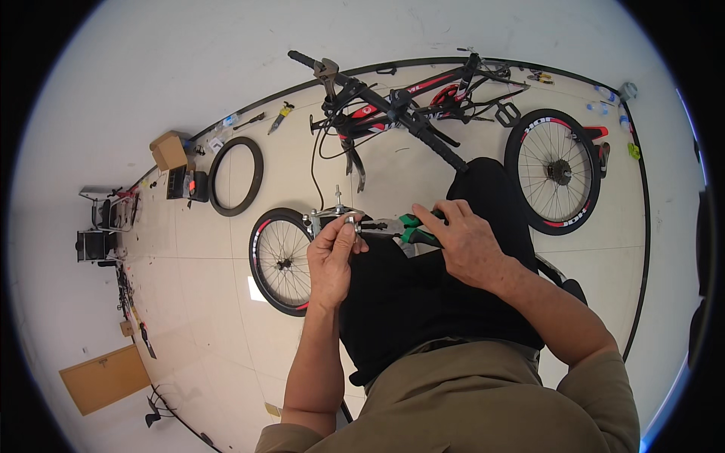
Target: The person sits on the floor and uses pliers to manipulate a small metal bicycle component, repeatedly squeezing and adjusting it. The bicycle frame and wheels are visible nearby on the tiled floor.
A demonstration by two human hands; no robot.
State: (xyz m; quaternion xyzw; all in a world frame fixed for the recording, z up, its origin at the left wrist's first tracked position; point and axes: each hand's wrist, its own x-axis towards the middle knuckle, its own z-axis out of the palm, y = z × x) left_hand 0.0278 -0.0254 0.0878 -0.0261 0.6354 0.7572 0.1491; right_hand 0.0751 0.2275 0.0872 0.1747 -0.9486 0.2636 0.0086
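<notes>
- Head view: the left hand (330,257) pinched a silver brake part (338,210) above the lap; the right hand (470,243) clasped green-handled pliers (391,226), their nose pointing at it.
- Work seemed partway: the brake part was off the bicycle frame (411,90), as were the spoked wheel (284,264) and the geared wheel (559,172); neither fitting nor mounting was yet done.
- The left hand hid some of the part and the spoked wheel's edge; whether the pliers bit anything, I couldn't tell.

From the pliers (394,226) in the right hand (470,245), a bicycle frame (434,81) lies at twelve o'clock, a rear wheel (559,172) at two, a front wheel (284,264) at eight, a tyre (260,166) at ten.
</notes>
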